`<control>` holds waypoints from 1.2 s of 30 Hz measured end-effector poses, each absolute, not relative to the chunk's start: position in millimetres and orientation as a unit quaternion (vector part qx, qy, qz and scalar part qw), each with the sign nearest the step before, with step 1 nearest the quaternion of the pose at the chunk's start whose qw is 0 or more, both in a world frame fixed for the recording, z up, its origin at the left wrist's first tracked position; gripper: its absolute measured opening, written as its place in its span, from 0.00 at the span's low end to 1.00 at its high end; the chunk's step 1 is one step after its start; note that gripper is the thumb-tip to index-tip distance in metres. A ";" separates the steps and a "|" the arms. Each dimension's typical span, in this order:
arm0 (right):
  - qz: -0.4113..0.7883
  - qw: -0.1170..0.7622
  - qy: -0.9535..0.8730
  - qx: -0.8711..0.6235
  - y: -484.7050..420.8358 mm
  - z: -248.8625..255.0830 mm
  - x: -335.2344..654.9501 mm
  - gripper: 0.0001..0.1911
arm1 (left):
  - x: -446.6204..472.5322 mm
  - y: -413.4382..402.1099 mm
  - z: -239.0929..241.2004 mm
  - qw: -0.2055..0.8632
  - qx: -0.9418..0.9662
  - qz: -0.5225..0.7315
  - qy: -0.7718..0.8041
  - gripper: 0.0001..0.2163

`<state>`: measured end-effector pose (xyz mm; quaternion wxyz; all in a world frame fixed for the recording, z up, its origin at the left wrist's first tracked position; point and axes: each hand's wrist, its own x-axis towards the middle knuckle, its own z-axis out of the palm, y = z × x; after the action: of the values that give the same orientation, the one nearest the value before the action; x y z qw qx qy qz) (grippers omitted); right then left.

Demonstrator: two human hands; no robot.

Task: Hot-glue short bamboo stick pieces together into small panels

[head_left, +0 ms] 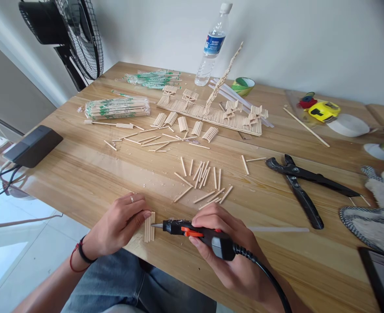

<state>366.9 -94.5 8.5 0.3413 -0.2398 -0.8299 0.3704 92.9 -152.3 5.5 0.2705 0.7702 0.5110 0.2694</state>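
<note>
My right hand (226, 248) is wrapped round a black hot glue gun (201, 234) with an orange trigger; its metal tip touches a small panel of short wooden sticks (149, 226) lying side by side near the table's front edge. My left hand (121, 224), a ring on one finger, presses its fingertips on the left side of that panel and holds it flat. Just beyond lie several loose cut stick pieces (205, 180). The gun's black cord (263, 274) runs off to the lower right.
A stick-built model (211, 114) stands at the back of the wooden table (87, 174). Black cutting pliers (301, 184) lie right. Packs of chopsticks (116, 108), a water bottle (212, 45), tape measure (324, 111), gloves (371, 211), a fan (74, 34) and a black device (31, 145) surround.
</note>
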 end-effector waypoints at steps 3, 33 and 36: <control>0.370 0.335 -0.833 -0.240 -94.2 8.4 366.5 0.09 | 93.3 -152.1 5.8 0.273 0.767 0.271 0.514 0.15; 0.321 0.354 -0.840 -0.255 -96.9 1.6 368.4 0.15 | 94.1 -153.3 13.0 0.320 0.754 0.261 0.511 0.10; 0.321 0.360 -0.840 -0.248 -97.1 1.1 368.8 0.14 | 94.8 -153.3 14.0 0.320 0.754 0.256 0.514 0.11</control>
<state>368.8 -97.1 1.1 0.3599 -0.2479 -0.8401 0.3213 94.8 -153.3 14.0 0.3201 0.7536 0.5138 0.2562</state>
